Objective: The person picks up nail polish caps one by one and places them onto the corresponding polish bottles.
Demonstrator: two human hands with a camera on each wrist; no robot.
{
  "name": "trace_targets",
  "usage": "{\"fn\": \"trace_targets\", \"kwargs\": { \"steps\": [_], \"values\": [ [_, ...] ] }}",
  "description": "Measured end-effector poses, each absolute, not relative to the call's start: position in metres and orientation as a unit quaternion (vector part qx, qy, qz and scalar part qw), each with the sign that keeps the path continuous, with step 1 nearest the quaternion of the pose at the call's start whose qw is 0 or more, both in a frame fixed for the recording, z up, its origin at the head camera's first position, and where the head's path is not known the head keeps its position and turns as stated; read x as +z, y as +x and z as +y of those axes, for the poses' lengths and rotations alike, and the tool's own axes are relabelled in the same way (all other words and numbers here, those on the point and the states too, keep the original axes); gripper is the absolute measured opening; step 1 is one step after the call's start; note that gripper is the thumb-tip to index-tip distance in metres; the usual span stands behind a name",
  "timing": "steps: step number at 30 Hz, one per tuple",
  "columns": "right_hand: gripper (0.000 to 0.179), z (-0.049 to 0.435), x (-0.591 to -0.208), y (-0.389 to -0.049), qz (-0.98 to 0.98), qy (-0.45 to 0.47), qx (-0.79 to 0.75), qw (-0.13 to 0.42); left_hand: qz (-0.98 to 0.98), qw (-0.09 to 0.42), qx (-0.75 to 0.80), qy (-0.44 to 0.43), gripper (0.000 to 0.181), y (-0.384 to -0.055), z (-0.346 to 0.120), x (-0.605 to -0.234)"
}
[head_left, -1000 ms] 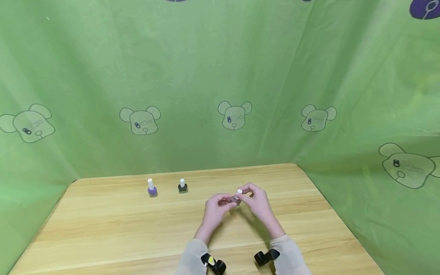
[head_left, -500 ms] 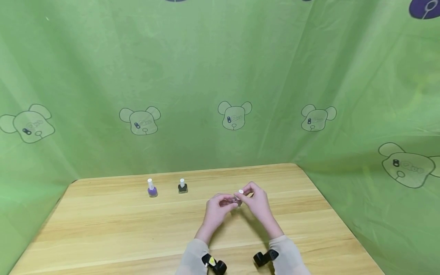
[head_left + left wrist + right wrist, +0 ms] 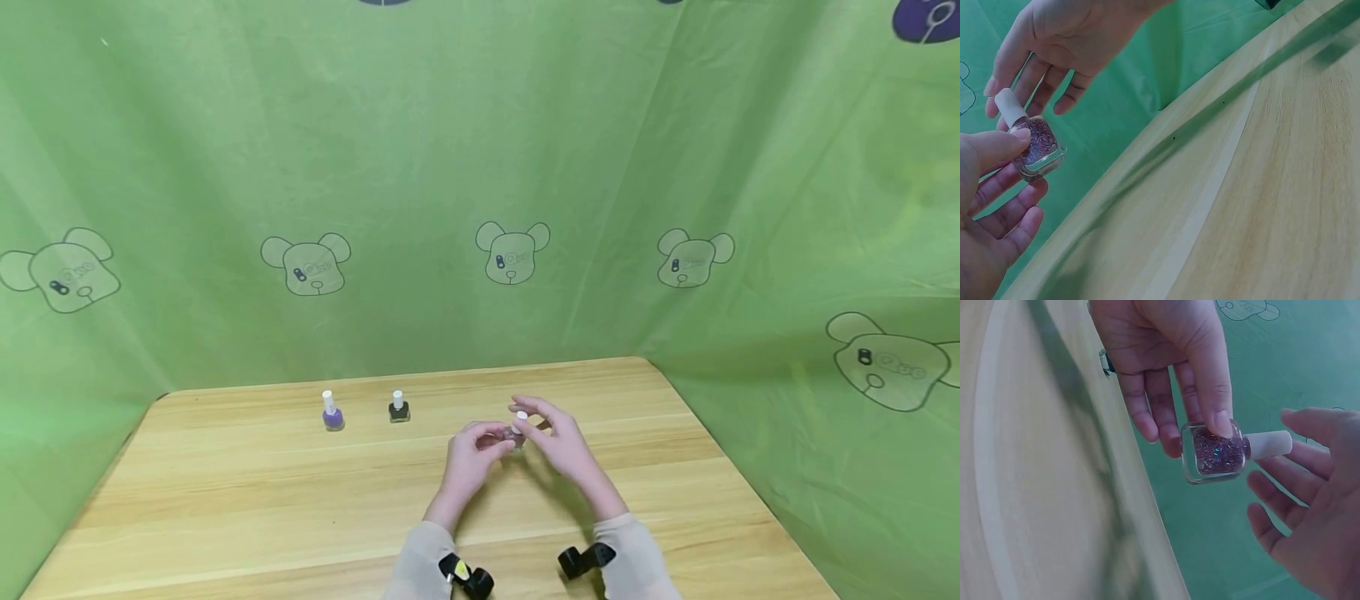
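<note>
My left hand [image 3: 468, 462] pinches a small glass nail polish bottle [image 3: 1219, 461] between thumb and fingers. Pinkish-purple glitter fills its inside, and the bottle is tilted, with its white cap [image 3: 1269, 445] pointing toward my right hand [image 3: 564, 446]. In the right wrist view the right thumb stands a little apart from the cap, while the relaxed fingers lie along its other side. Both hands are over the wooden table [image 3: 300, 500], right of its middle in the head view.
Two more nail polish bottles stand upright toward the back left: a purple bottle [image 3: 333, 417] and a black bottle [image 3: 399, 410], both white-capped. A green curtain [image 3: 420, 317] with bear drawings surrounds the table's back and sides. Black cameras [image 3: 573, 563] sit on both wrists.
The right fingers have loosened from around the cap and its index finger has stretched out. The held bottle has shifted slightly left. The two standing bottles stay where they were.
</note>
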State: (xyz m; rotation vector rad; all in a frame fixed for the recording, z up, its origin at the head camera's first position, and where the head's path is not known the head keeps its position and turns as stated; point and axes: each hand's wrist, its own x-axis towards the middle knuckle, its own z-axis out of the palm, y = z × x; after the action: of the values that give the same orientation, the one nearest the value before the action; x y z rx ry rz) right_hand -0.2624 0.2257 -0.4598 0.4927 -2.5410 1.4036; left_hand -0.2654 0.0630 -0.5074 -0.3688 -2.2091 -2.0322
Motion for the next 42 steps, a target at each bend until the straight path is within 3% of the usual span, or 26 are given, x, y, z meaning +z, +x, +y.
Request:
{"fn": "trace_targets", "kwargs": {
  "steps": [5, 12, 33, 42],
  "values": [
    [0.037, 0.2284, -0.459, -0.2616, -0.859, 0.193, 0.469, 0.075, -0.722, 0.062, -0.677, -0.128, 0.025, -0.2672, 0.0625, -0.5112],
    [0.03, 0.2312, -0.46, -0.2614, -0.864, 0.192, 0.457, 0.089, -0.715, 0.058, -0.681, -0.145, 0.026, -0.2661, 0.0592, -0.5103],
    [0.017, 0.2237, -0.461, -0.2635, -0.873, 0.052, 0.468, 0.125, -0.736, 0.056, -0.658, -0.152, 0.027, -0.2671, 0.0601, -0.514],
    [0.02, 0.2226, -0.4613, -0.2626, -0.877, 0.028, 0.456, 0.146, -0.738, 0.056, -0.654, -0.157, 0.028, -0.2672, 0.0614, -0.5138]
  ]
}}
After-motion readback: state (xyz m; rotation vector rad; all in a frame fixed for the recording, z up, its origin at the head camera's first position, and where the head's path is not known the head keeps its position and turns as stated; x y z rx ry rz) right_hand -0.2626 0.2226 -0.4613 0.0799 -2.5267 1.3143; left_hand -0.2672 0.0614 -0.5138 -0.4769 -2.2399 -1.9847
